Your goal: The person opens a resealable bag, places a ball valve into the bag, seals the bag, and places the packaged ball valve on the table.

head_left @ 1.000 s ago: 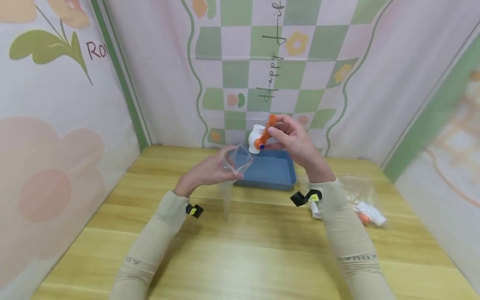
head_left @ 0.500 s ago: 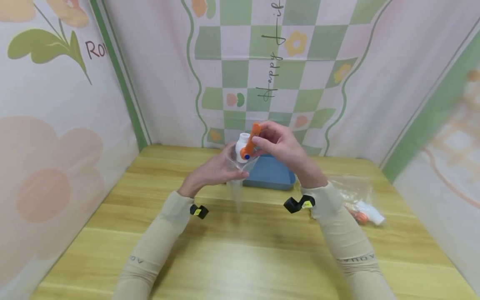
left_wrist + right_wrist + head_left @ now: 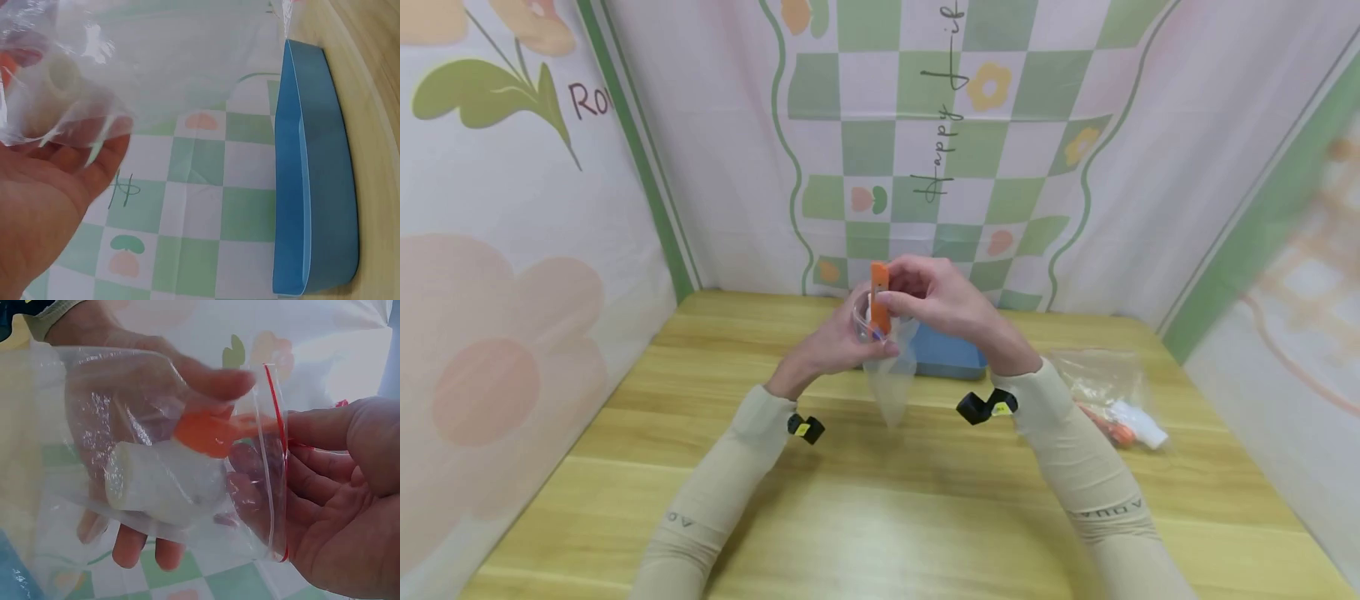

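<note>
A white ball valve (image 3: 165, 478) with an orange lever handle (image 3: 878, 312) sits inside the mouth of a clear zip bag (image 3: 891, 392). Pinched between thumb and fingers of my right hand (image 3: 943, 296), the handle points up out of the opening. My left hand (image 3: 827, 343) grips the bag from outside, just below its rim, with the thumb on the near side. In the right wrist view, the bag's red zip strip (image 3: 276, 456) crosses the handle near the right hand (image 3: 337, 487), and the valve body shows through the plastic. The bag's lower end hangs down over the table.
Behind the hands stands a blue tray (image 3: 951, 360), partly covered by them. To the right, another clear bag (image 3: 1101, 367) with white and orange parts (image 3: 1123, 429) lies on the wooden table (image 3: 880, 517). Printed cloth (image 3: 917, 150) hangs at the back and sides.
My right hand has moved left and down, taking the valve from above the bag into its mouth. My left hand has shifted slightly right with the bag.
</note>
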Motion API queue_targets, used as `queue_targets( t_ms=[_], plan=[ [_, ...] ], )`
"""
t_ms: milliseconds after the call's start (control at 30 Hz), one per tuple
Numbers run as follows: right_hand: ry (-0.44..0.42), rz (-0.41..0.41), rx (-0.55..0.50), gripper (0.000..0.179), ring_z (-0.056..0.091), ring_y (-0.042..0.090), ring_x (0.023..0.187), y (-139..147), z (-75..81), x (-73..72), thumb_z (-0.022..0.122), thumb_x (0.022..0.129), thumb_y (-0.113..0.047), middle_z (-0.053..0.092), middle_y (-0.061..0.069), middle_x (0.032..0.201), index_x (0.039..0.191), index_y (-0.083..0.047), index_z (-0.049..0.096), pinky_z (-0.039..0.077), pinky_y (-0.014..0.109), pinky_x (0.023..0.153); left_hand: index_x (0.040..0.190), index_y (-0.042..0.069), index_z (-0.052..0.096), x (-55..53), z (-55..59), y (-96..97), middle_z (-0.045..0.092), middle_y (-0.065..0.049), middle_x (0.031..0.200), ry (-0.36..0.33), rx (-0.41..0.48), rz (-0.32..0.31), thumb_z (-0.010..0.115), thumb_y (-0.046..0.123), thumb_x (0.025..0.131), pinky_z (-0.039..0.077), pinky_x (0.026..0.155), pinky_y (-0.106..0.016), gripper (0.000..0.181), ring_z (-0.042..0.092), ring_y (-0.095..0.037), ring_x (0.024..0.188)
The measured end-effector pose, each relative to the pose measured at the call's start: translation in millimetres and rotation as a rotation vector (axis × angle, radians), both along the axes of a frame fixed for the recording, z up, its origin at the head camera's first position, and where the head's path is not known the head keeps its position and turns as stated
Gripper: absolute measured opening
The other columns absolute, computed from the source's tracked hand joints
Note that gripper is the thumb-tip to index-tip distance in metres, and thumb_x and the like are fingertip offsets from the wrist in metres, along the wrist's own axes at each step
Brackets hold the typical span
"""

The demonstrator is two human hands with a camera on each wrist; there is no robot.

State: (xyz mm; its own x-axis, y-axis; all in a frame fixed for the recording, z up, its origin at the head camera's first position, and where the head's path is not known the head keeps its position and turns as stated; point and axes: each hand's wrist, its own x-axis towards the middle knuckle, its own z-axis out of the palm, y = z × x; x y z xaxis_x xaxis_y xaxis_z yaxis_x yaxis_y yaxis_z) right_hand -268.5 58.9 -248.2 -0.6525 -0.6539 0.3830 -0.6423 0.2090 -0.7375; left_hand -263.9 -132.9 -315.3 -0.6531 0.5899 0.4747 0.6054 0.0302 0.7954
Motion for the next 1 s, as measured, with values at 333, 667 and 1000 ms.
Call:
queue_targets(
  t_ms=[333, 667, 1000],
  plan=[
    [0.134, -0.057, 0.139, 0.021, 0.066, 0.010, 0.077, 3, 0.4, 9.2, 0.066, 0.095, -0.018, 0.075, 0.004, 0.093, 0.110, -0.006, 0.071, 0.053, 0.023, 0.068, 0.145, 0.011, 0.030, -9.9, -16.1, 6.9, 0.054, -0.010, 0.123, -0.024, 0.110, -0.003, 0.068, -0.002, 0.088, 0.053, 0.075, -0.027, 0.070, 0.058, -0.015, 0.093],
    [0.508, -0.143, 0.229, 0.011, 0.055, 0.016, 0.078, 15, 1.7, 23.7, 0.066, 0.095, -0.016, 0.070, 0.001, 0.086, 0.096, -0.009, 0.073, 0.044, 0.029, 0.071, 0.146, 0.007, 0.025, -5.5, -14.3, 6.6, 0.054, -0.025, 0.123, -0.075, 0.173, 0.062, 0.066, 0.004, 0.091, 0.051, 0.054, -0.025, 0.069, 0.061, -0.013, 0.067],
    [0.404, -0.049, 0.298, 0.011, 0.041, 0.005, 0.050, 26, 1.4, 28.7, 0.060, 0.096, -0.008, 0.052, -0.007, 0.062, 0.101, -0.015, 0.067, 0.038, 0.021, 0.050, 0.148, 0.015, 0.023, -3.2, -13.8, 8.3, 0.051, -0.025, 0.127, -0.129, 0.141, 0.066, 0.072, 0.057, 0.081, 0.052, 0.055, -0.026, 0.093, 0.063, -0.015, 0.069]
  ],
)
